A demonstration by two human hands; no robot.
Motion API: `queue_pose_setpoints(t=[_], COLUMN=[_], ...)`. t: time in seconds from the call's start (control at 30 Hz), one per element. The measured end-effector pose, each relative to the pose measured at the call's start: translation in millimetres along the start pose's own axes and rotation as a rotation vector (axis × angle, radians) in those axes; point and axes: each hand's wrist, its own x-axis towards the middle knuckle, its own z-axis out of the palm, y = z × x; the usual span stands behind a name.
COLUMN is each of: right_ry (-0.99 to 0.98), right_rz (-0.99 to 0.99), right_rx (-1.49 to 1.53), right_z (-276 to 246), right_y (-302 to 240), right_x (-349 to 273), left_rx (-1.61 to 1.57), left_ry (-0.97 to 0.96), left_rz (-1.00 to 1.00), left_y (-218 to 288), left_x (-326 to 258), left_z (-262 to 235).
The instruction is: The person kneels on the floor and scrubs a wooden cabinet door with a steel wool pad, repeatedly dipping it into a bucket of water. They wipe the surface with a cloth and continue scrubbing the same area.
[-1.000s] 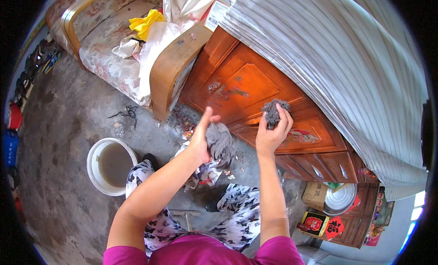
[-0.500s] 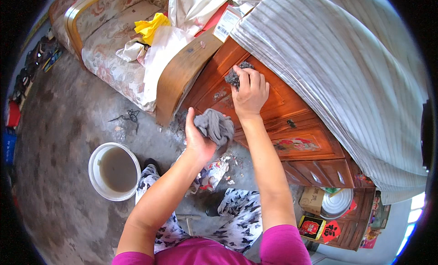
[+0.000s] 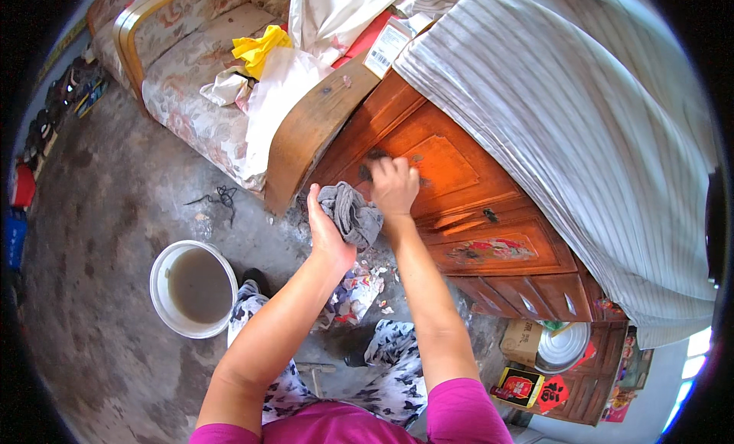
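My left hand [image 3: 329,236] cups a crumpled grey cloth [image 3: 352,215], held off the front of a reddish-brown wooden cabinet [image 3: 447,161]. Against the cabinet's panelled door, my right hand [image 3: 396,188] is closed around a dark, fuzzy scouring pad [image 3: 375,157]. Motion blurs that hand, and its fingers hide most of the pad. Below it, a worn patch with scraps of coloured paper [image 3: 489,250] marks another panel.
A white bucket [image 3: 158,287] of murky water stands on the floor at left. Torn paper scraps [image 3: 355,295] lie between my legs. A floral sofa [image 3: 191,108] is at upper left; a striped cloth [image 3: 550,123] drapes over the cabinet. Boxes and a round metal lid [image 3: 564,345] sit at lower right.
My right hand has moved left and down across the cabinet door with the scouring pad. My left hand and the grey cloth have shifted slightly left.
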Motion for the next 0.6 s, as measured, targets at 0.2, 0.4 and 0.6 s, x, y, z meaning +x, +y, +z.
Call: queue_pose_setpoints(t=[0.2, 0.4, 0.6], right_ry=[0.231, 0.375, -0.073], right_rz=[0.227, 0.245, 0.132], right_rx=[0.066, -0.027, 0.118], right_z=[-39.4, -43.5, 34.0], right_y=[-13.4, -2.4, -27.3], right_x=[24.8, 67.9, -34.6], left_rx=[0.042, 0.092, 0.054], left_ry=[-0.011, -0.024, 0.049], left_rz=[0.124, 0.059, 0.122], left_y=[27.6, 22.8, 9.9], left_x=[6.1, 9.7, 12.5], left_z=[-9.9, -15.0, -16.1])
